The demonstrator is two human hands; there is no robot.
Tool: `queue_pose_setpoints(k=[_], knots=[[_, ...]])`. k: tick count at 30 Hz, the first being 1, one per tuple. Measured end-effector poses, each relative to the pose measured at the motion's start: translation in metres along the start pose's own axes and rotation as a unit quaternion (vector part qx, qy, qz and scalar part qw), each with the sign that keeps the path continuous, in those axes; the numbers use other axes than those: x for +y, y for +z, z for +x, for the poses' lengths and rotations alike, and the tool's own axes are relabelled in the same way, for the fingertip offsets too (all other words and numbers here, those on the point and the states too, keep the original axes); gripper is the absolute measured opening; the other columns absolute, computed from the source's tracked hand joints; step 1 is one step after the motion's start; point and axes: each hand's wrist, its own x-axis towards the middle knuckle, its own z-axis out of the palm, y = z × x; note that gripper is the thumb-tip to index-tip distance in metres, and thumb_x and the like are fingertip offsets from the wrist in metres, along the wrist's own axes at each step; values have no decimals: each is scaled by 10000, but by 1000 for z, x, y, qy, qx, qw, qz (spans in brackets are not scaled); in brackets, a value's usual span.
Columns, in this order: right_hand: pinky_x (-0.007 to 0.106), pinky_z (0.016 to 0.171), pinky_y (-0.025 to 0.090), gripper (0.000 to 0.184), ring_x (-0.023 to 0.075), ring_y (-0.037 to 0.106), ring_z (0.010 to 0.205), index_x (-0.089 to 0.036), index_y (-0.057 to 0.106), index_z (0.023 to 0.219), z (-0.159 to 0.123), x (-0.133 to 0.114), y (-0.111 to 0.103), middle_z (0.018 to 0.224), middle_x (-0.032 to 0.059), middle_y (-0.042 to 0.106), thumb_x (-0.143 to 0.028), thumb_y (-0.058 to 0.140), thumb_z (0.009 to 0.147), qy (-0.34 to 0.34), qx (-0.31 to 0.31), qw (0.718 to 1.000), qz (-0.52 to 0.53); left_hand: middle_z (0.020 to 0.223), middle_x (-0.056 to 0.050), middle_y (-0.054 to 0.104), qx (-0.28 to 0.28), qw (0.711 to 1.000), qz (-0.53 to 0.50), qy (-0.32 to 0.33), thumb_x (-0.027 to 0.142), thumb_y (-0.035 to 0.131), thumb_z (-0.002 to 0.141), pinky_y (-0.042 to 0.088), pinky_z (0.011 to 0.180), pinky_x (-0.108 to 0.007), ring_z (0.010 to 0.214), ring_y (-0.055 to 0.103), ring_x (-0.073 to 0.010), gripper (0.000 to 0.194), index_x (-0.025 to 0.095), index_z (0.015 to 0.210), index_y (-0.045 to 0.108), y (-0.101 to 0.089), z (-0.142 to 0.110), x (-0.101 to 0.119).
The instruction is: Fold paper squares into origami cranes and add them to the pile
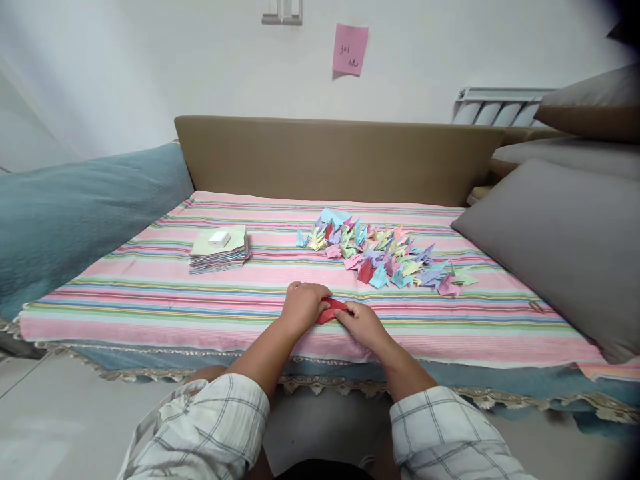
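Note:
A small folded piece of red paper [330,311] lies between my two hands, just above the striped cloth [150,303] near its front edge. My left hand [304,308] grips the paper's left side, thumb and fingers closed on it. On the right side, my right hand [364,323] pinches the paper between thumb and fingers. Parts of the paper are hidden under the fingers. Beyond my hands spreads a pile of folded paper cranes [383,257] in many colours.
A stack of coloured paper sheets [220,260] sits at the left, a small white block [219,239] on top. Grey cushions [555,247] crowd the right side. A brown backrest [330,160] closes off the back, and a blue-covered armrest [95,207] the left.

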Motion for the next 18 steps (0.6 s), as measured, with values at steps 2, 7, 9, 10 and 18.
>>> queue_pose_setpoints(k=[2, 7, 9, 10, 18], knots=[[221, 512, 250, 279, 114, 426, 543, -181, 554, 654, 0, 0, 0, 564, -39, 492, -396, 461, 806, -2, -2, 1000, -1, 879, -12, 701, -40, 999, -9, 3, 258, 598, 764, 402, 786, -312, 844, 606, -191, 128, 242, 857, 683, -1, 5, -1], [222, 522, 273, 306, 123, 458, 562, -187, 574, 705, -1, -1, -1, 587, -32, 526, -453, 462, 807, 10, 18, 1000, 8, 836, -21, 688, -63, 997, 2, -41, 311, 538, 795, 409, 665, -261, 795, 612, -185, 161, 237, 840, 673, 5, 8, 0], [224, 531, 286, 317, 128, 475, 571, -192, 577, 725, -1, -2, -1, 593, -30, 541, -473, 457, 809, 20, 27, 999, 16, 847, -25, 685, -63, 996, 6, -55, 330, 525, 804, 412, 658, -260, 810, 611, -191, 176, 241, 856, 667, 8, 6, 1], [224, 534, 289, 313, 129, 480, 573, -194, 575, 727, -1, -2, -1, 593, -30, 543, -471, 455, 810, 23, 30, 999, 17, 849, -28, 684, -63, 996, 10, -58, 334, 519, 808, 414, 654, -262, 811, 611, -193, 179, 239, 853, 664, 9, 5, 2], [224, 521, 276, 234, 130, 475, 566, -202, 558, 711, 1, 2, 2, 582, -37, 523, -396, 466, 803, 27, 33, 999, -2, 854, -53, 665, -54, 996, 43, -62, 327, 493, 839, 427, 686, -279, 833, 607, -203, 187, 212, 835, 640, 11, 1, 7]])
